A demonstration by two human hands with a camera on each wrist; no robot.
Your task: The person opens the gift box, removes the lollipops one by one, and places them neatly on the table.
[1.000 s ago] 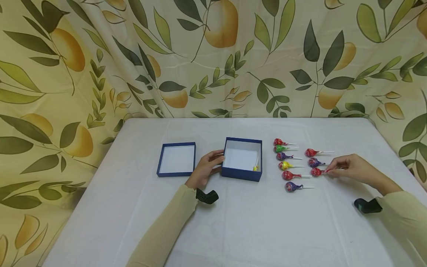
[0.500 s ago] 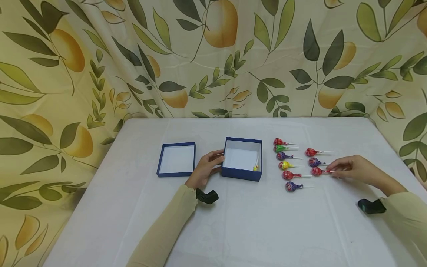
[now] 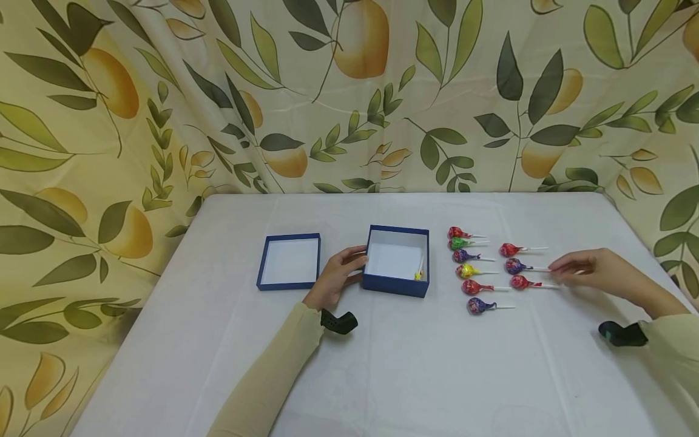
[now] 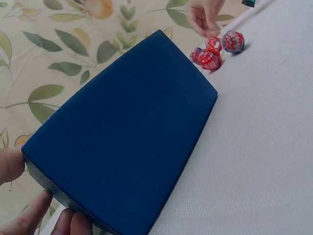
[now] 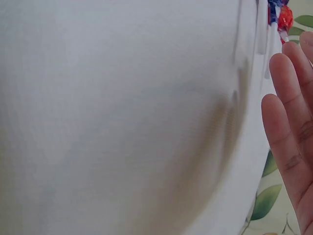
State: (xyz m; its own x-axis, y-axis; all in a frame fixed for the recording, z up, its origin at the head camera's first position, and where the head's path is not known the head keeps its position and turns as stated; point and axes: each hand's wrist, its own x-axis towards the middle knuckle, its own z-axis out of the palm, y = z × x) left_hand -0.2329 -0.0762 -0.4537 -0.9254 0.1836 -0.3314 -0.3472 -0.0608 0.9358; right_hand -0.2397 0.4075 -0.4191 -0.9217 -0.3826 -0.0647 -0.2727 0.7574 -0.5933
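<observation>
In the head view my left hand (image 3: 337, 276) holds the left side of a blue box (image 3: 395, 286), with a finger at its rim. The left wrist view shows fingertips along the edge of the same box (image 4: 122, 132). Inside lies one yellow-wrapped lollipop (image 3: 418, 275). My right hand (image 3: 601, 273) hovers at the stick ends of a red lollipop (image 3: 520, 281) and a purple lollipop (image 3: 514, 266), holding nothing. Its fingers look extended in the right wrist view. Another red lollipop (image 3: 510, 249) lies farther back in this short column.
A blue-edged box lid (image 3: 288, 286) lies inside-up left of the box. Between box and right hand runs a column of several lollipops, among them a green one (image 3: 456, 243), a yellow one (image 3: 465, 271) and a purple one (image 3: 477, 305). A patterned curtain (image 3: 349, 121) hangs behind the white-covered table (image 3: 437, 376).
My right hand has let go of the red lollipop's stick and drawn back to the right, baring the stick on the table. The left hand and box have stayed in place.
</observation>
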